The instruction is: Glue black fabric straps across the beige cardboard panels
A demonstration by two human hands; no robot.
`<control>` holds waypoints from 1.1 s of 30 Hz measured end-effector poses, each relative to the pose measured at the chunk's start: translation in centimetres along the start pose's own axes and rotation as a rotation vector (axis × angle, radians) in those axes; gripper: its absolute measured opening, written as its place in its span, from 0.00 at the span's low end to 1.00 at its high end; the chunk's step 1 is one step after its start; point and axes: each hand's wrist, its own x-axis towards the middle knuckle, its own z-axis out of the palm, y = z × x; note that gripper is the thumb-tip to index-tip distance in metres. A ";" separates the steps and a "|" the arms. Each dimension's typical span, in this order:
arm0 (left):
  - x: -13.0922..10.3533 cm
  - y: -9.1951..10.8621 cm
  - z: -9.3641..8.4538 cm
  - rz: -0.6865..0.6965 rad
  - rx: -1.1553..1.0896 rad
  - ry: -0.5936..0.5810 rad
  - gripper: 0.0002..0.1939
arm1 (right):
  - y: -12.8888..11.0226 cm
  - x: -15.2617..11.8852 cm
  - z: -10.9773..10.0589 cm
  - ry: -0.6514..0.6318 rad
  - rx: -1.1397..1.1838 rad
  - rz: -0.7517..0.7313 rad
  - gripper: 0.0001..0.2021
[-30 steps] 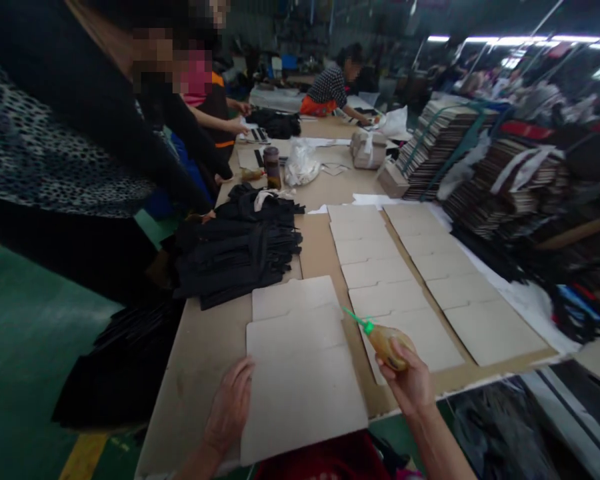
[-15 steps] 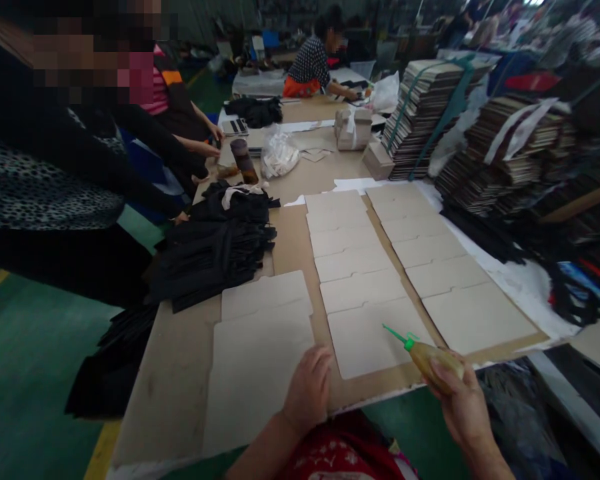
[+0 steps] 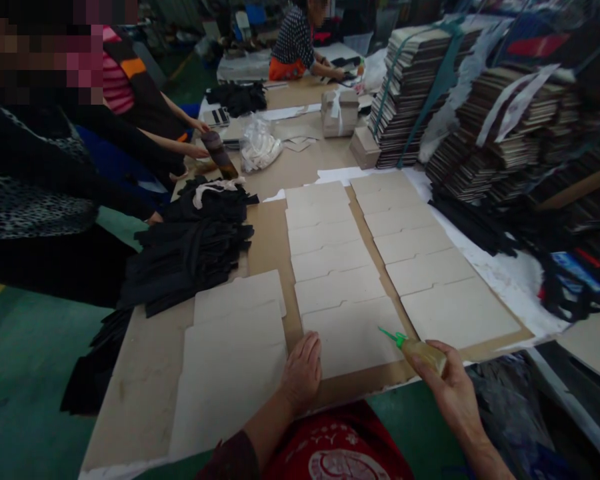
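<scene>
My right hand (image 3: 450, 383) is wrapped round a squeeze bottle (image 3: 425, 355) of yellowish liquid. Its thin green nozzle points left, its tip over the nearest board of the middle column. Palm down, my left hand (image 3: 304, 370) lies with fingers stretched out at that board's left edge, holding nothing. Beige cardboard sheets overlap in columns: the middle column (image 3: 353, 333), the right column (image 3: 460, 310) and a shorter left group (image 3: 230, 360).
Black fabric strips (image 3: 185, 260) are heaped at the left table edge, beside a co-worker's arm. Behind them stand a dark bottle (image 3: 219, 153) and a plastic bag (image 3: 260, 143). Tied cardboard stacks (image 3: 405, 87) rise at the back right. More people work along the table.
The view has shifted, so the table appears further left and slightly higher. Against the boards, the squeeze bottle has moved right, and my left hand has come onto the middle board's left edge.
</scene>
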 end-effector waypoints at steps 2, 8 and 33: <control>0.0 0.0 0.0 0.006 0.000 0.014 0.25 | -0.4 0.5 -0.2 -0.047 -0.070 -0.012 0.26; 0.0 0.1 -0.1 0.004 0.002 0.061 0.26 | -0.2 1.6 -0.5 -0.120 -0.146 -0.092 0.26; 0.4 0.2 -0.4 0.042 0.023 0.098 0.21 | 0.5 3.1 -1.4 -0.285 -0.327 -0.301 0.20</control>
